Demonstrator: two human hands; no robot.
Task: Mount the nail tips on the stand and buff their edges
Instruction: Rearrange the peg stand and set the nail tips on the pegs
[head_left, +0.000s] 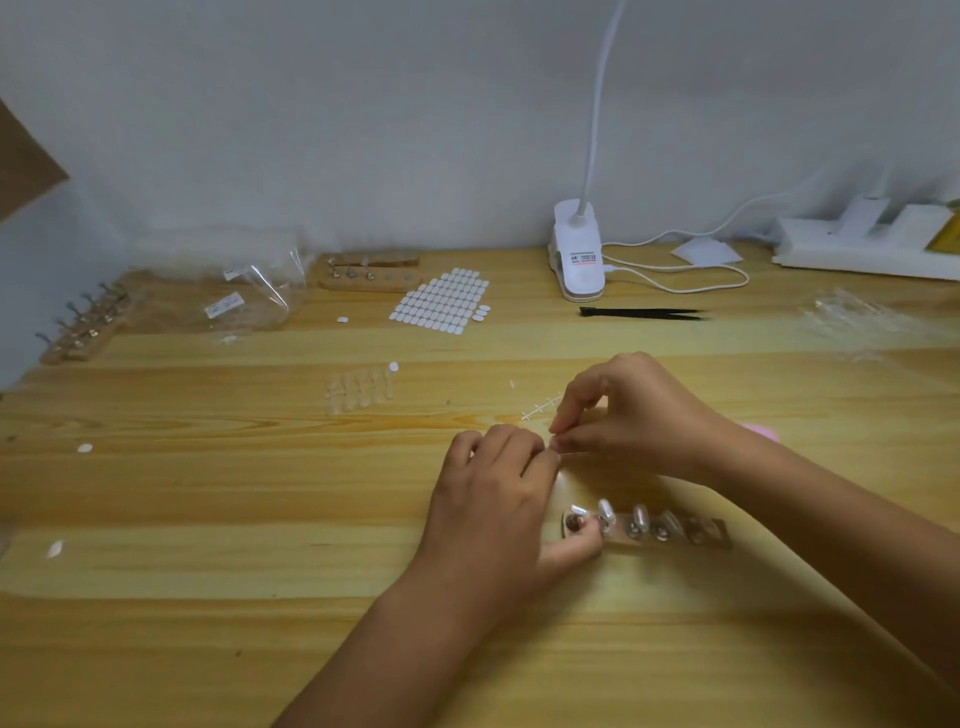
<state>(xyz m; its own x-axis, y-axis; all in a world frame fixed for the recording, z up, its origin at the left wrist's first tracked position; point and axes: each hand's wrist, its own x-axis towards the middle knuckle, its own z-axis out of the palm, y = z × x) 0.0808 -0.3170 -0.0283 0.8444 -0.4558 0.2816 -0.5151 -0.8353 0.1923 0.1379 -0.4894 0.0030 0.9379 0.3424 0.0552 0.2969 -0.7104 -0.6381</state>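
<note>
A small wooden stand (647, 531) lies on the pale pine table (208, 499), near the person. Four glossy, clear oval tips (607, 511) sit on its round metal pegs; the rightmost peg is bare. The left hand (498, 499) curls over the stand's left end, thumb touching its edge, fingers pinched toward the right hand. The right hand (631, 415) is closed in a pinch just above; a thin clear piece shows between the fingertips of both hands, too small to identify. Beyond lie a white plastic sprue (540, 408), a cluster of clear tips (358, 389), a sheet of white oval stickers (441, 301), black tweezers (644, 313) and a white clip lamp (577, 254).
</note>
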